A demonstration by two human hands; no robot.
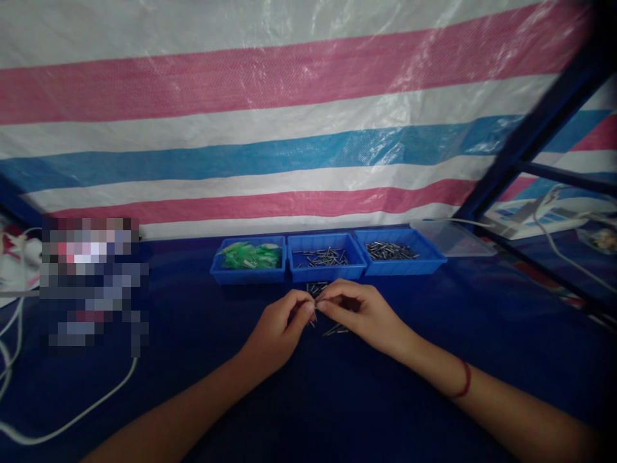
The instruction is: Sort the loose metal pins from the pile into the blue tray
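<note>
My left hand (282, 325) and my right hand (359, 312) meet fingertip to fingertip over the dark blue table (337, 399), both pinched on small thin metal pins (314, 313). A few loose pins (336, 330) lie under my right hand, and more (315, 287) lie just beyond the fingers. Behind stand three blue trays: the left tray (248, 273) holds green plastic pieces (250, 256), the middle tray (325, 270) holds scattered metal pins, and the right tray (400, 263) holds a denser pile of pins.
A clear plastic lid (453, 239) lies right of the trays. A striped tarp (289, 128) hangs behind the table. A dark blue frame post (525, 138) slants at the right. White cables (72, 418) run along the left side, beside a blurred patch.
</note>
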